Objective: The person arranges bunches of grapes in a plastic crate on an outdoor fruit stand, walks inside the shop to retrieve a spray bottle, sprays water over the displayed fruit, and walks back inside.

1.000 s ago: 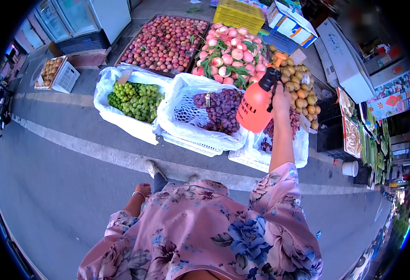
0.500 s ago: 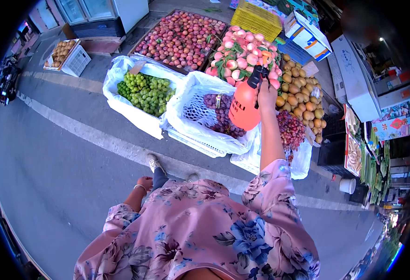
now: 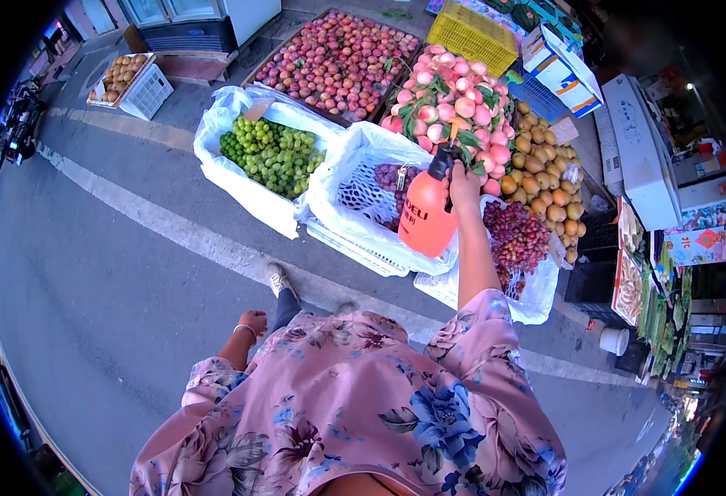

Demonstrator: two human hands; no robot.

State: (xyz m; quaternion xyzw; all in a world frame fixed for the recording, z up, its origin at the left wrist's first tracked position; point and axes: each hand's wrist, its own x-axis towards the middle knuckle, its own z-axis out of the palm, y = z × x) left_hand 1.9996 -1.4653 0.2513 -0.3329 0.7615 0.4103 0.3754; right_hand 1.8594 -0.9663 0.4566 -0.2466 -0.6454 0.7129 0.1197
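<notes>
My right hand [image 3: 464,188] grips the black neck and trigger of an orange-red spray bottle [image 3: 427,219]. The bottle hangs over the right part of a lined white crate [image 3: 342,175], hiding some of the purple grapes [image 3: 392,175] in it. Its orange nozzle points toward the pink peaches [image 3: 454,103] behind. Red grapes [image 3: 516,236] lie right of my wrist. Low at my side is my left hand [image 3: 253,321], fingers curled in, with a bracelet on the wrist and nothing visible in it.
Green grapes [image 3: 273,157] fill a lined crate on the left. Behind are plums [image 3: 342,62] in a shallow box and a yellow crate [image 3: 472,35]. Brownish round fruit [image 3: 545,169] is heaped at right. A white bucket [image 3: 614,340] stands farther right. Road [image 3: 131,314] stretches left.
The spray bottle and my right hand have come lower and closer to me, and the bottle covers more of the purple grapes. The view has shifted slightly. My left hand stays low at my side.
</notes>
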